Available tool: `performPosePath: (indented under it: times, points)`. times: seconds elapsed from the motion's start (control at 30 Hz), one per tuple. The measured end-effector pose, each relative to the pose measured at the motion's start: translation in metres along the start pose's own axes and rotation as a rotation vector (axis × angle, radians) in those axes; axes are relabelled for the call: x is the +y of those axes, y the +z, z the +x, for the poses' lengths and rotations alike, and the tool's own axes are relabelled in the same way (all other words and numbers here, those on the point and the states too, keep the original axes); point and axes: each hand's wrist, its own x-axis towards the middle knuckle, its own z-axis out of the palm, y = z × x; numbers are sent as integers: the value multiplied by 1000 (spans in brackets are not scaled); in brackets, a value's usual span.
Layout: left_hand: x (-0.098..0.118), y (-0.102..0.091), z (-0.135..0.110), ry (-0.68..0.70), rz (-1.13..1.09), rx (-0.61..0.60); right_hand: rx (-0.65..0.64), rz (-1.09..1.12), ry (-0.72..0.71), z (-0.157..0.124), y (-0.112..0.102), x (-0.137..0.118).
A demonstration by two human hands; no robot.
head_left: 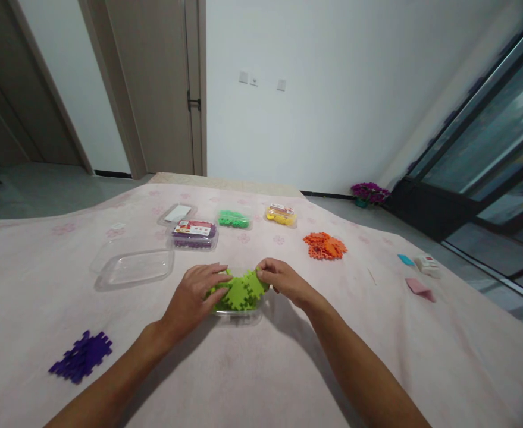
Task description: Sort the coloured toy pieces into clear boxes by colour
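Observation:
Lime-green toothed plastic pieces [238, 292] lie heaped in a clear plastic box [240, 318] in front of me. My left hand [199, 290] rests at the heap's left side, its fingers and thumb apart and touching the pieces. At the right end, my right hand [284, 280] pinches the edge of one lime-green piece [257, 285] between thumb and fingers. The hands cover parts of the box's left and right ends.
Beyond are a clear box of purple pieces [194, 235], a green box [234, 219] and a yellow box [281, 216]. An open clear container [136, 267] lies left. Orange pieces [324, 246] are piled right, dark-purple pieces [81, 356] near left. A pink cloth [420, 289] lies far right.

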Motion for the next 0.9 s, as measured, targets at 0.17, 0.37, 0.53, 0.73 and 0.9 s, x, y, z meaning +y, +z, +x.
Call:
performPosePath:
  times: [0.17,0.37,0.53,0.73,0.9]
  points:
    - [5,3,-4,103,140,-138,65,-388,-87,0,6,4]
    - [11,-5,-10,29,243,-189,141,-616,-234,-6,11,-14]
    - [12,-8,-11,-69,265,-145,4,-626,-117,-5,13,-13]
    - [13,-4,-8,-45,197,-84,98,-474,-116,1,9,-10]
    - [16,-1,-5,-155,175,-94,291,-226,-225,3,24,-7]
